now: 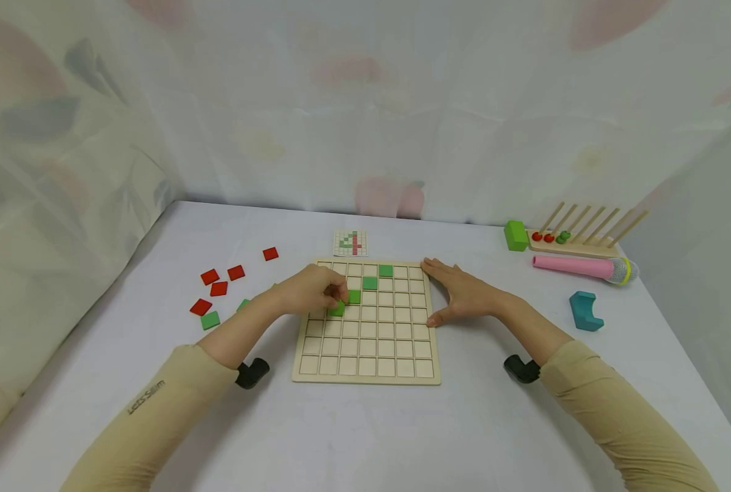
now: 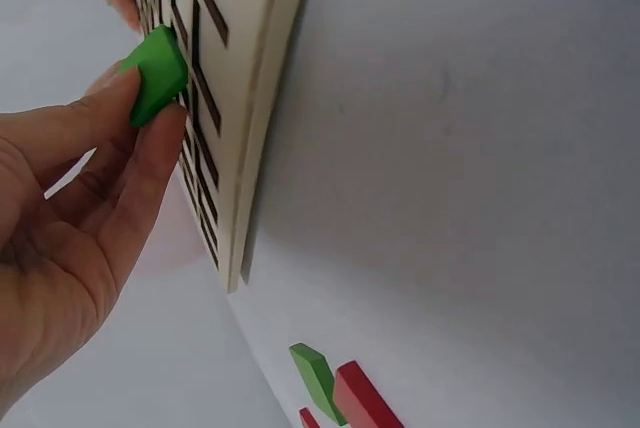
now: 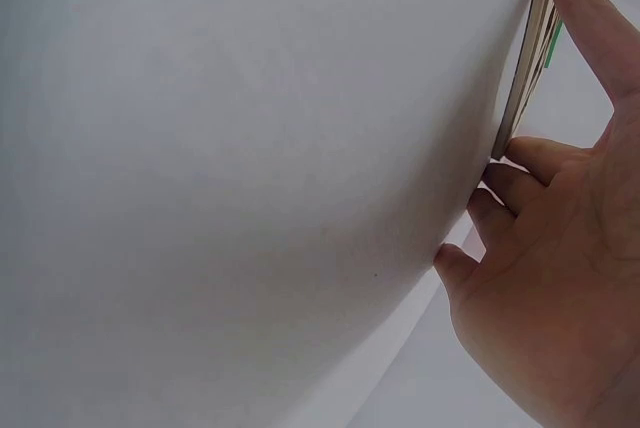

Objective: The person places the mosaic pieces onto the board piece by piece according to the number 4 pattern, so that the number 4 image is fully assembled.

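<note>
A wooden grid board (image 1: 395, 348) lies flat on the white table. Over its left part, my left hand (image 1: 304, 290) pinches a green square tile (image 2: 160, 76) between thumb and fingers. In the left wrist view the tile is tilted against the grid; whether it sits in a cell I cannot tell. Three more green tiles (image 1: 369, 283) form a diagonal up to the right from it. At the board's right edge rests my right hand (image 1: 466, 290), thumb and fingers spread along the side. Behind the board lies a small pattern card (image 1: 350, 243) with green and red squares.
Several loose red tiles (image 1: 218, 288) and a green tile (image 1: 210, 320) lie left of the board; another is partly behind the left forearm. At right are a green block (image 1: 516, 236), a peg stand (image 1: 581, 249) with beads, a pink toy microphone (image 1: 577, 266) and a teal block (image 1: 585, 312).
</note>
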The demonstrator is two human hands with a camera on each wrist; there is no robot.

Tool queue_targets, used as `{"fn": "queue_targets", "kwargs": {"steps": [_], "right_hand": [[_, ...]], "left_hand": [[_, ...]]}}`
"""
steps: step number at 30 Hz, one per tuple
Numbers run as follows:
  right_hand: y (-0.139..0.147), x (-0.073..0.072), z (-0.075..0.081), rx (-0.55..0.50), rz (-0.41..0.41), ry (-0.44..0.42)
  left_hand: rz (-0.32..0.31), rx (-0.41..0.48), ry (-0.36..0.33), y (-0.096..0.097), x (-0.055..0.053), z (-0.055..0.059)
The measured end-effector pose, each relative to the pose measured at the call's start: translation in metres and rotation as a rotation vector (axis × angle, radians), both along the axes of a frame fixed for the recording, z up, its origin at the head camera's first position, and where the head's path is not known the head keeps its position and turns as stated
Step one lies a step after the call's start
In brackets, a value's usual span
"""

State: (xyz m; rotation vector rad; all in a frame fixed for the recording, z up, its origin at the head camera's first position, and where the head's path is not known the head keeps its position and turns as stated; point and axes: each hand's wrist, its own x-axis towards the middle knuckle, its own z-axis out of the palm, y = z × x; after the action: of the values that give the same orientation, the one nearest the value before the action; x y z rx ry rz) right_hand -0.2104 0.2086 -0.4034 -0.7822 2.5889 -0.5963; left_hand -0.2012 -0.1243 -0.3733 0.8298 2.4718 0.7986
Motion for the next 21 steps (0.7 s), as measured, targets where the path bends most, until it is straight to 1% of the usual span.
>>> {"fn": "queue_targets", "kwargs": {"steps": [8, 14, 21], "right_hand": [[-0.0011, 0.0003, 0.0027, 0.007, -0.001, -0.007], [-0.0009, 0.0001, 0.0032, 0.013, -0.002, -0.006], [-0.0004, -0.0001, 0.0012, 0.009, -0.005, -0.008]], "left_hand": [[0.016, -0.026, 0.034, -0.0002, -0.0006, -0.0006], [-0.002, -0.044, 0.062, 0.0009, -0.0004, -0.0034], [0.015, -0.055, 0.05, 0.001, 0.0017, -0.0026]]}}
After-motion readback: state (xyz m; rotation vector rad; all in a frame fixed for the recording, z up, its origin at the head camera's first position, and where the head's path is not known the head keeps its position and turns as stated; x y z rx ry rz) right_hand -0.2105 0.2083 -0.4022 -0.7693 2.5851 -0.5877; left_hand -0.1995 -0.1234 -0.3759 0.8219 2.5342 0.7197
